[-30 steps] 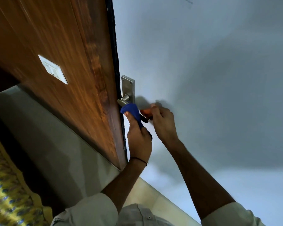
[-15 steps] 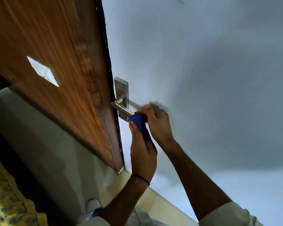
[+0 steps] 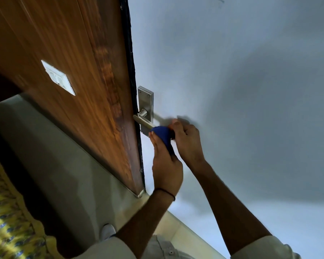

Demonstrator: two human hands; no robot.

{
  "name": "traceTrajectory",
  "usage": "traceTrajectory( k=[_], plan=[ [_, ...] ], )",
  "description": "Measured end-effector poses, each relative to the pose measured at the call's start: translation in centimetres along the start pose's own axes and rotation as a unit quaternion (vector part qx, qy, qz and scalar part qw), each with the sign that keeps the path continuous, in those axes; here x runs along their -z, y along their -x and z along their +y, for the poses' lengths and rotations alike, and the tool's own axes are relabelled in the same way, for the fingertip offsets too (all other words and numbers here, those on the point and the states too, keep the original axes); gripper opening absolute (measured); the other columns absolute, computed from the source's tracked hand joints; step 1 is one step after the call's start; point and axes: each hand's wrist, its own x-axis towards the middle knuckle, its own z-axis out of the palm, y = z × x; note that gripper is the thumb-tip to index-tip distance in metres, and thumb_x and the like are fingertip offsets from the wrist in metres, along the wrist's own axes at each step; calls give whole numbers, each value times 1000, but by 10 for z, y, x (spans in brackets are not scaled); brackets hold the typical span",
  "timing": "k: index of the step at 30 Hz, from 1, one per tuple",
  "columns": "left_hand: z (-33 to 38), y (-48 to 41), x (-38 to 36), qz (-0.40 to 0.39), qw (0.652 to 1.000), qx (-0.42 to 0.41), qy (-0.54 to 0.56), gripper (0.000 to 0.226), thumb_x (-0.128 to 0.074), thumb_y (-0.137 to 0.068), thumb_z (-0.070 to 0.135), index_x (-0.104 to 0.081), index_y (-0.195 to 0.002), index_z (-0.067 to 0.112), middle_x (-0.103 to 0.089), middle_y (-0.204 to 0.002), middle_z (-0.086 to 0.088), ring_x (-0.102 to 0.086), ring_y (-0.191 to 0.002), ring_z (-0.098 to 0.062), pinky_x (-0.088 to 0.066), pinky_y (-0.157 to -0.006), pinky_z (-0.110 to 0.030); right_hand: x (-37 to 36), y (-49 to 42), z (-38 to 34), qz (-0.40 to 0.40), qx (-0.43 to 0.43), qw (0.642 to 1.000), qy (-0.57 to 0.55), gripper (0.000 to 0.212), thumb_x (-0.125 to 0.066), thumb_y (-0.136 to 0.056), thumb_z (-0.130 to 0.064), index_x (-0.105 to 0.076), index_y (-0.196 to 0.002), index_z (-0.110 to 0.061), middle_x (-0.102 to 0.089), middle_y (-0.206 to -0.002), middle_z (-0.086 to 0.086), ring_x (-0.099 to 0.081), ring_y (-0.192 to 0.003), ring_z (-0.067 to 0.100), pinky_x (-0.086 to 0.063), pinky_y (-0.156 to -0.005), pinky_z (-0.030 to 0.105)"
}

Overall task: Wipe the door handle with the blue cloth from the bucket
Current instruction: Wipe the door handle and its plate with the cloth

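A steel lever door handle (image 3: 143, 120) on a steel back plate (image 3: 146, 99) sticks out from the pale door face. My left hand (image 3: 166, 165) grips the blue cloth (image 3: 162, 134) and presses it around the outer part of the lever. My right hand (image 3: 188, 141) is closed at the lever's far end, next to the cloth, with a bit of orange showing between its fingers. What the orange bit is cannot be told. The lever's tip is hidden by cloth and fingers. No bucket is in view.
A brown wooden panel (image 3: 64, 53) with a white switch plate (image 3: 58, 77) fills the upper left, meeting the pale door at a dark edge strip (image 3: 132, 71). Grey floor (image 3: 51, 165) lies below, with yellow patterned fabric (image 3: 6, 221) at lower left and my shoe (image 3: 108, 230).
My left hand slid the blue cloth outward along the lever, from near its pivot toward my right hand. The view shifted a little; my right hand stayed at the lever's end.
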Motion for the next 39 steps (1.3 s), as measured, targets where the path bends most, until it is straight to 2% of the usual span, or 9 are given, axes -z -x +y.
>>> traceTrajectory(
  k=[4, 10, 14, 18, 22, 26, 30, 34, 39],
  plan=[
    [6, -20, 8, 40, 998, 27, -36, 76, -44, -94, -2, -2, -155, 13, -51, -141, -17, -57, -116, -35, -46, -101, -42, -1, 1, 0, -5, 5, 1000, -13, 44, -39, -104, -22, -77, -84, -13, -74, -77, -1, -70, -77, 13, -55, -76, 20],
    [-5, 24, -5, -45, 998, -17, 27, 79, -45, -99, 8, 7, -154, 28, -58, -132, -14, -60, -115, -29, -51, -99, -48, -2, 0, -1, 7, 3, 1000, -1, 44, -41, -103, -26, -77, -82, -13, -71, -75, -1, -64, -68, 2, -46, -65, 7],
    [2, -1, 2, -28, 984, 60, 167, 68, -41, -95, -1, -20, -154, 26, -63, -119, -3, -61, -108, -18, -48, -102, -33, 1, 5, -1, -1, -8, 1000, -21, 41, -41, -103, -26, -78, -88, -16, -76, -85, -1, -70, -78, 8, -54, -75, 17],
    [-2, -45, 25, 7, 908, 194, 372, 49, -39, -82, -12, -54, -126, 4, -59, -88, -9, -56, -86, -26, -49, -88, -41, 2, 11, 0, -3, -1, 1000, -22, 40, -40, -104, -21, -77, -100, -9, -77, -93, 6, -72, -91, 17, -53, -87, 25],
    [-19, -90, 66, 18, 903, 224, 366, 11, -48, -77, -5, -52, -87, -5, -47, -73, -3, -51, -75, -23, -51, -72, -35, 4, 13, 0, -9, 22, 1000, 1, 40, -40, -104, -22, -77, -92, -22, -76, -86, 0, -69, -86, 15, -50, -80, 15],
    [-17, -96, 87, 19, 879, 261, 399, 15, -40, -89, -9, -48, -101, -6, -44, -71, -6, -45, -63, -16, -46, -40, -14, 4, 12, 0, -21, 33, 999, 13, 41, -39, -104, -22, -77, -89, -24, -75, -86, -5, -68, -83, 7, -49, -78, 13],
    [-3, -64, 73, -24, 825, 253, 505, 26, -31, -86, -14, -55, -85, -4, -57, -42, -2, -59, -41, -13, -46, -37, -17, 3, 14, -3, -10, 45, 999, 9, 37, -40, -103, -16, -70, -83, -25, -71, -79, -5, -63, -69, -7, -44, -66, 2],
    [-11, -45, 59, -78, 807, 243, 532, 33, -33, -83, -11, -61, -86, 7, -65, -68, -6, -59, -71, -21, -53, -64, -28, 5, 16, -3, -12, 56, 998, 16, 35, -41, -103, -16, -69, -86, -27, -69, -78, -9, -61, -68, -8, -44, -65, 3],
    [-10, -69, 69, 12, 804, 265, 532, 24, -33, -82, -13, -52, -81, 2, -57, -52, -5, -58, -51, -17, -48, -47, -22, 4, 10, 9, -11, 41, 998, 38, 37, -41, -103, -26, -75, -95, -13, -74, -87, 7, -65, -79, 12, -50, -72, 24]
  ],
)
